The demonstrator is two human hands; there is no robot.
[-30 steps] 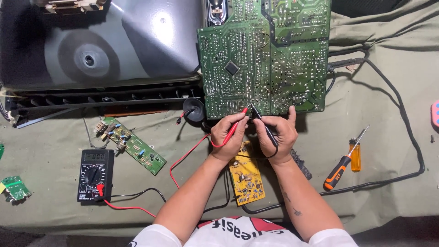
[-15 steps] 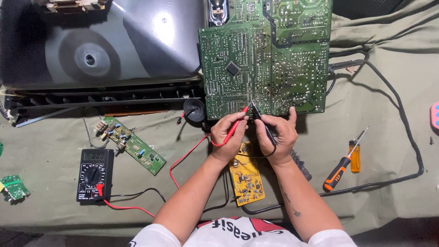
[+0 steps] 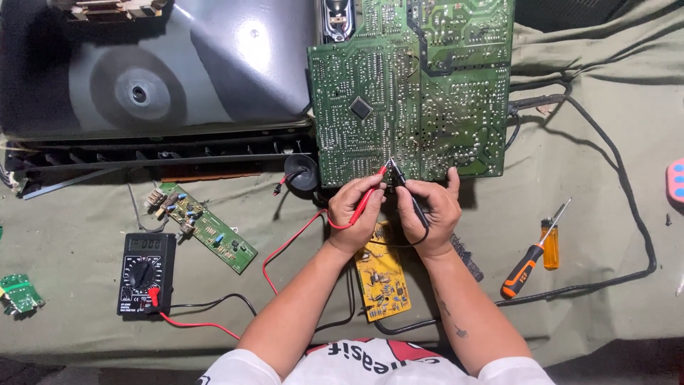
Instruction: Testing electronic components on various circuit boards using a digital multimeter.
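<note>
Here the step in hand looks like probing: both hands sit at the near edge of the large green circuit board (image 3: 413, 85), which lies solder-side up toward the far middle of the bench. The left hand (image 3: 356, 214) is closed around the red probe (image 3: 370, 196), the right hand (image 3: 431, 214) around the black probe (image 3: 406, 189) (each held like a pen), and the two tips meet the board close together, almost touching one another, just inside that near edge.

The red lead (image 3: 285, 249) runs back across the green cloth (image 3: 613, 299) to the black multimeter (image 3: 146, 274) near the left front of the bench; its display is too small to read. A yellow board (image 3: 381, 274) lies under the wrists, a narrow green board (image 3: 206, 228) sits beside the meter, and an orange-handled screwdriver (image 3: 531, 257) rests to the right, well apart from the hands.

By my judgement, any further move calls for steady tips, kept on separate solder points so they do not bridge, and a glance left at the meter.
</note>
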